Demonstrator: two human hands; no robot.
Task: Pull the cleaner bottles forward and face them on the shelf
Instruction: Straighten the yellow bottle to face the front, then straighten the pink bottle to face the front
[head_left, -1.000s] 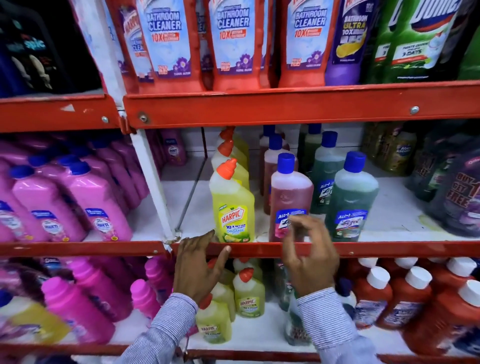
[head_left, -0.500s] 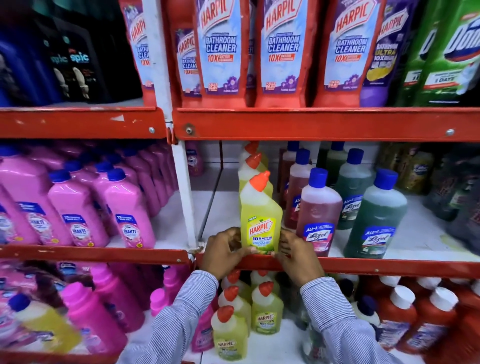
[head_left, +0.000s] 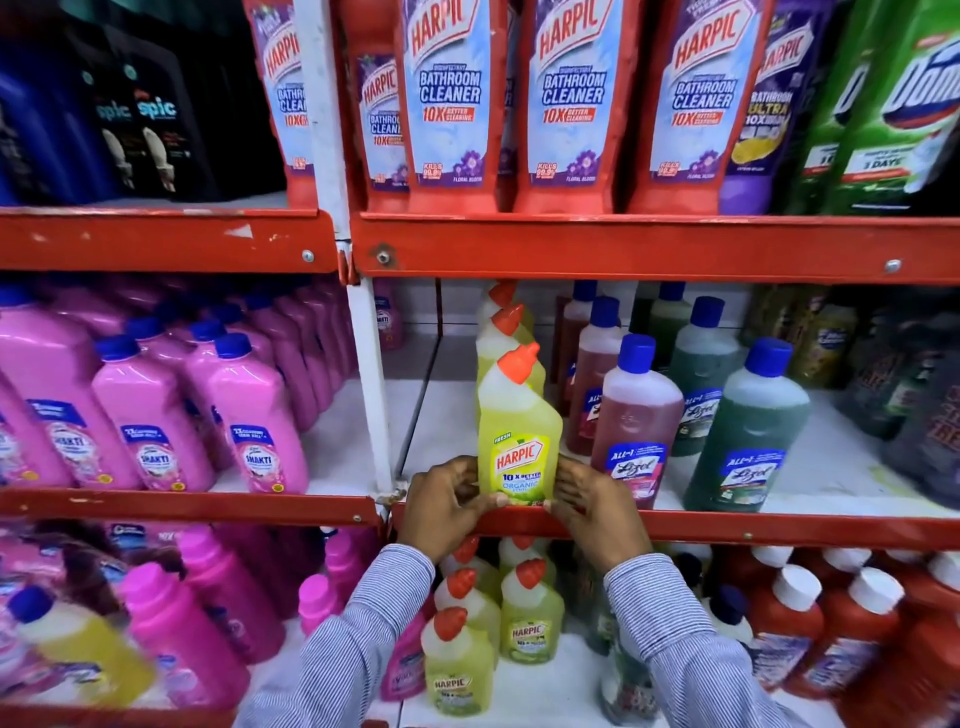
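I see my left hand (head_left: 447, 506) and right hand (head_left: 597, 506) cupped on either side of the yellow bottle (head_left: 519, 441), fingers curled against its lower label, gripping it between them. The bottle stands upright at the front edge of the middle shelf (head_left: 779, 527), label facing out, its base just behind the red lip. More yellow bottles (head_left: 501, 332) line up straight behind it. Just to its right stands a reddish bottle with a blue cap (head_left: 634, 421), close to my right fingers, and beside that a green bottle (head_left: 748, 431), both near the front. To the left, the white upright post (head_left: 371, 389) separates this bay from the pink bottles (head_left: 249, 415). Above, tall red bathroom cleaner bottles (head_left: 566, 104) crowd the upper shelf. Below my wrists sit smaller yellow bottles (head_left: 457, 660) and red bottles with white caps (head_left: 857, 623).
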